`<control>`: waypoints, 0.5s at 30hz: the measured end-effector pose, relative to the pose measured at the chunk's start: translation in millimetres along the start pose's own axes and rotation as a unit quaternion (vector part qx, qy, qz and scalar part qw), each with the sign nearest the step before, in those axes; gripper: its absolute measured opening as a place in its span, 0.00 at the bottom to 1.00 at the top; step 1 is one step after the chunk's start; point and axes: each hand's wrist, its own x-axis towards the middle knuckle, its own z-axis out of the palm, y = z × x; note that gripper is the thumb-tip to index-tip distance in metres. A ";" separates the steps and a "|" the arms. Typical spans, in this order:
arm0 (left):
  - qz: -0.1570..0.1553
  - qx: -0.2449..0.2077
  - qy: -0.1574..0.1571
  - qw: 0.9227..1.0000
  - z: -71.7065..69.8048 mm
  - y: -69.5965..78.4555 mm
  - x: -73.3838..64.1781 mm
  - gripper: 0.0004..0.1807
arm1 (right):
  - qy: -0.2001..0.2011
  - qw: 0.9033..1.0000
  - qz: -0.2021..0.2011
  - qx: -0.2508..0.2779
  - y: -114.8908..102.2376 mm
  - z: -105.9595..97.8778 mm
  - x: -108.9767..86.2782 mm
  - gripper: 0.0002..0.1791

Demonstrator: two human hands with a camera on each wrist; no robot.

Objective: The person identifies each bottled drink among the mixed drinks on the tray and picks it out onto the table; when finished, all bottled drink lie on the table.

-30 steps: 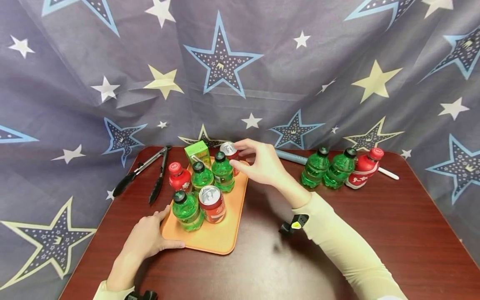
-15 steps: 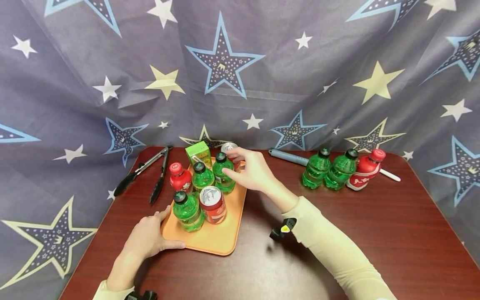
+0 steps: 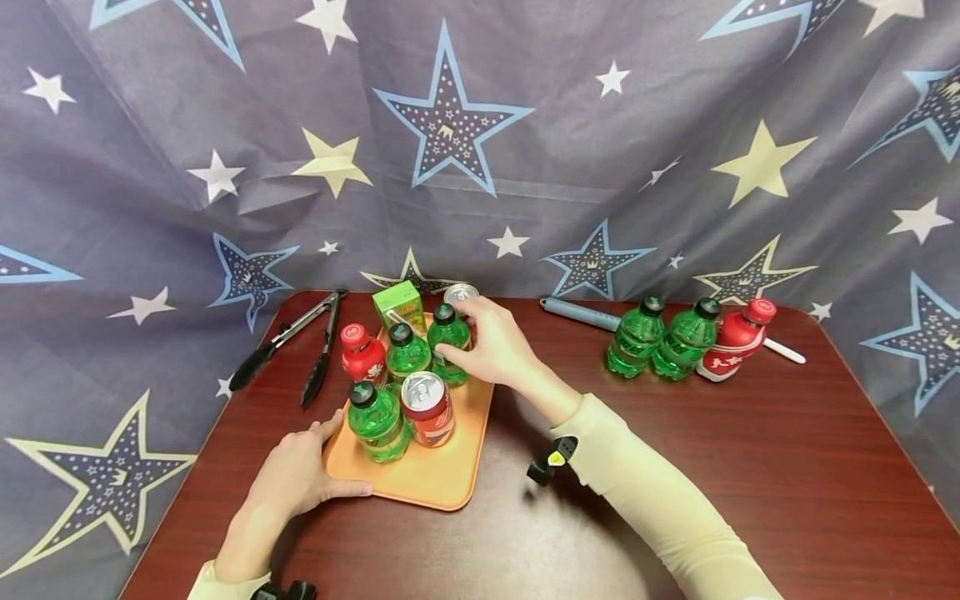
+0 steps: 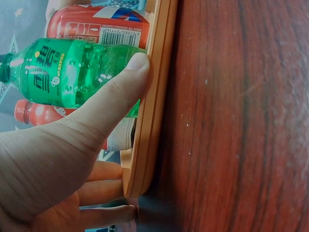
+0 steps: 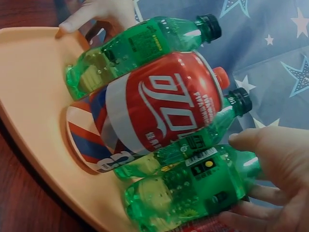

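On the orange tray (image 3: 420,483) stand several drinks. My left hand (image 3: 288,479) holds the tray's near left corner, thumb along the rim beside a green soda bottle (image 4: 63,72). At the far right of the tray, my right hand (image 3: 498,342) grips another green soda bottle (image 5: 188,188), thumb on the near side and fingers behind. A red soda can (image 5: 164,101) stands in front of that bottle. Behind the right hand, a second can (image 3: 460,292) is mostly hidden. A third green bottle (image 3: 409,354), a red-capped bottle (image 3: 363,354) and a green drink carton (image 3: 400,307) are grouped at the left.
Black-tipped tongs (image 3: 288,333) lie at the table's back left. Two green bottles (image 3: 636,337) and a red-capped bottle (image 3: 733,342) stand at the back right, before a grey-blue stick-like object (image 3: 581,312) and a white stick (image 3: 783,350). A starred curtain (image 3: 480,150) hangs behind.
My right hand has moved left from beside the rear can to the green bottle, its thumb coming round the bottle's front. The left hand has stayed at the tray's corner.
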 end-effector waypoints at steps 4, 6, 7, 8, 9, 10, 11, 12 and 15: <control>0.002 -0.002 0.001 1.000 0.4 0.4 0.1 0.72 | -0.007 1.000 0.011 -0.010 -0.7 2.1 -1.2 0.34; 0.001 -0.001 0.001 1.000 0.6 0.6 0.2 0.72 | -0.005 1.000 0.016 -0.011 -0.8 2.5 -2.5 0.35; 0.001 -0.001 0.000 1.000 0.5 0.8 0.2 0.72 | -0.004 1.000 0.018 -0.011 -0.7 2.7 -3.2 0.35; 0.001 0.000 0.000 1.000 0.4 0.9 0.2 0.72 | -0.002 1.000 0.019 -0.011 -0.6 2.9 -4.0 0.35; 0.000 0.001 0.000 1.000 0.2 1.0 0.1 0.72 | 0.000 1.000 0.019 -0.010 -0.4 3.2 -4.7 0.35; -0.001 0.002 -0.001 1.000 0.0 1.2 0.1 0.72 | 0.002 1.000 0.018 -0.009 -0.3 3.6 -5.4 0.35; -0.002 0.002 -0.001 1.000 -0.3 1.4 0.0 0.72 | 0.004 1.000 0.016 -0.007 -0.1 3.9 -6.0 0.35; -0.003 0.002 -0.002 1.000 -0.7 1.5 -0.1 0.72 | 0.006 1.000 0.014 -0.006 0.1 4.4 -6.7 0.35; -0.005 0.001 -0.004 1.000 -1.3 1.4 -0.6 0.72 | 0.005 1.000 0.007 0.003 0.2 5.9 -8.5 0.33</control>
